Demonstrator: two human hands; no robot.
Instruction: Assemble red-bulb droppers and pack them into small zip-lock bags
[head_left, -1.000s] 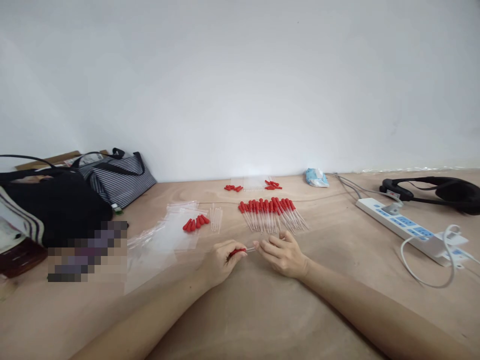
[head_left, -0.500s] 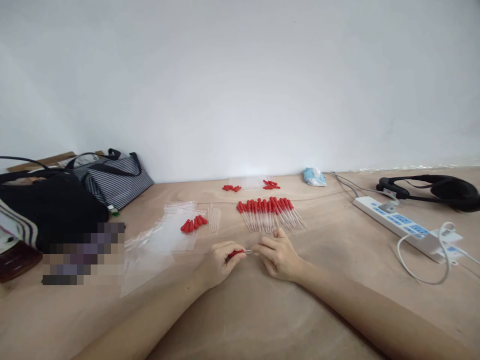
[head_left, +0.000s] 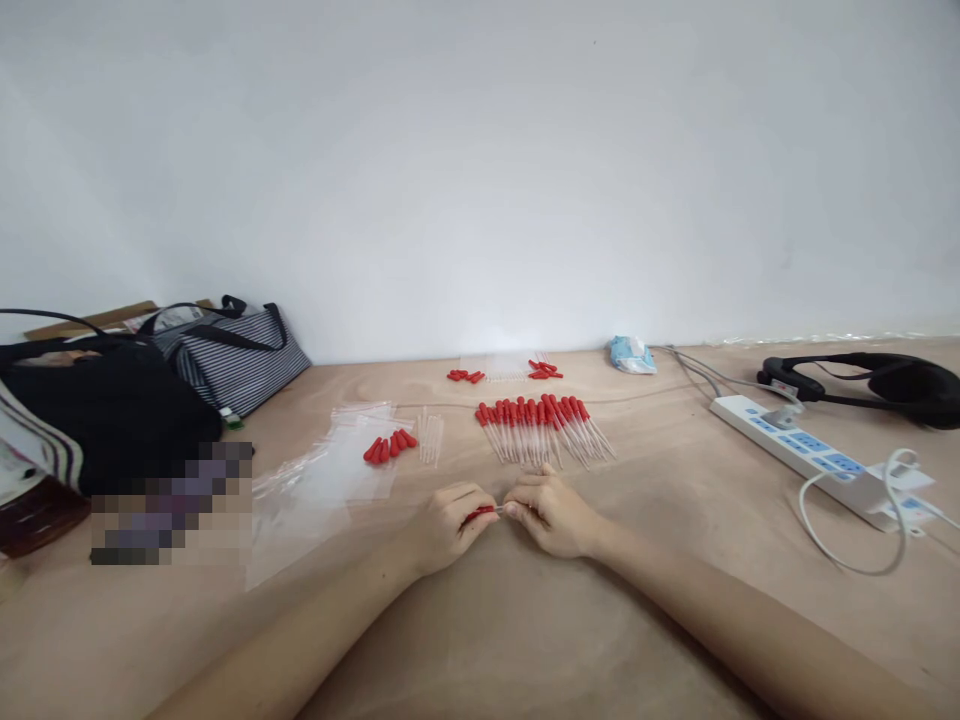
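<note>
Likely a home table [head_left: 465, 640], with bags [head_left: 240, 358] and a power strip [head_left: 814, 458].

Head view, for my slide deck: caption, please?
Left hand grips a red dropper bulb; right hand pinches its clear tube.

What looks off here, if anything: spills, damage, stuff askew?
No spill or damage visible; the red-bulbed droppers lie in a fairly even row. Minor: clear plastic bags fan out unevenly at left, a white cable loops loosely by the power strip, and a pixelated patch hides whatever lies under it.
</note>
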